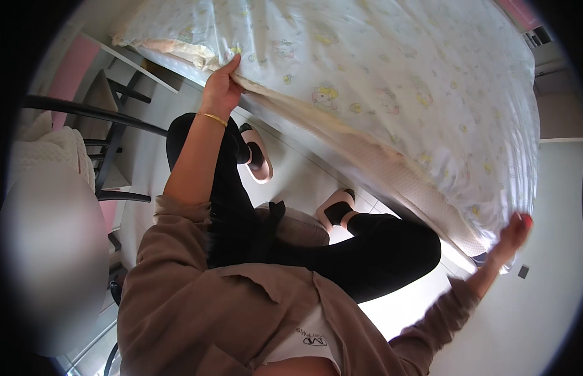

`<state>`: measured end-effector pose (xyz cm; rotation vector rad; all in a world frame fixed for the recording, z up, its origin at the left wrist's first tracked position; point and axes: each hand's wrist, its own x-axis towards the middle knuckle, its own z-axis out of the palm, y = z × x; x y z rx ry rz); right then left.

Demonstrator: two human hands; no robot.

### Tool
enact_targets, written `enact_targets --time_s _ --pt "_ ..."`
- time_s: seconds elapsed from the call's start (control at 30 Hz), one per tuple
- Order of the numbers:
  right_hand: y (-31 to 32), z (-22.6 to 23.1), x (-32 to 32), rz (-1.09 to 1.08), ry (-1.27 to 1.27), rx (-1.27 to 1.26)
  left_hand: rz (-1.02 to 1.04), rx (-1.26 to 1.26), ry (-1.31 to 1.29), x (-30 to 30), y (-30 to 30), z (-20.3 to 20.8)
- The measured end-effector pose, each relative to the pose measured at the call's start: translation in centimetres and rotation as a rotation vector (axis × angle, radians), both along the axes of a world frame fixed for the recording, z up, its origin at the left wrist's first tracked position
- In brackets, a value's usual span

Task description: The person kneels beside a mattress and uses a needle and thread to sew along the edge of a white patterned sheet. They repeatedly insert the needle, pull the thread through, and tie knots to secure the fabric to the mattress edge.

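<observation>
A white bed sheet (367,69) with small yellow and pink cartoon prints covers the mattress (392,164), whose cream quilted side shows below the hem. My left hand (222,91), with a gold bracelet at the wrist, pinches the sheet's edge on the near left side, thumb on top and fingers partly hidden. Over at the bed's right corner, my right hand (514,235) is closed on the gathered sheet, which is pulled into long creases there. A bunched cream edge of cloth (178,51) lies along the far left end.
My bent knees in black trousers are close to the bed side, with both slippers (261,160) on the tiled floor. To the left stand a dark-framed chair (103,113) and a white knitted cloth (50,156). A pale wall (561,207) rises beyond the right corner.
</observation>
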<state>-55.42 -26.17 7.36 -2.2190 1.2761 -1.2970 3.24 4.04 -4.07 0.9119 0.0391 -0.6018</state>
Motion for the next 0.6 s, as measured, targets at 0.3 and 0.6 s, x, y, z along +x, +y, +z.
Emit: enact_targets --time_s 0.3,0.6 --pt "3.8 -5.3 19.8 -0.098 0.458 0.280 0.058 0.203 -0.103 0.5 3.9 -1.0" --pt "14.4 -3.9 25.8 0.262 0.308 0.085 -0.226 -0.014 -0.119 6.6 4.6 -1.1"
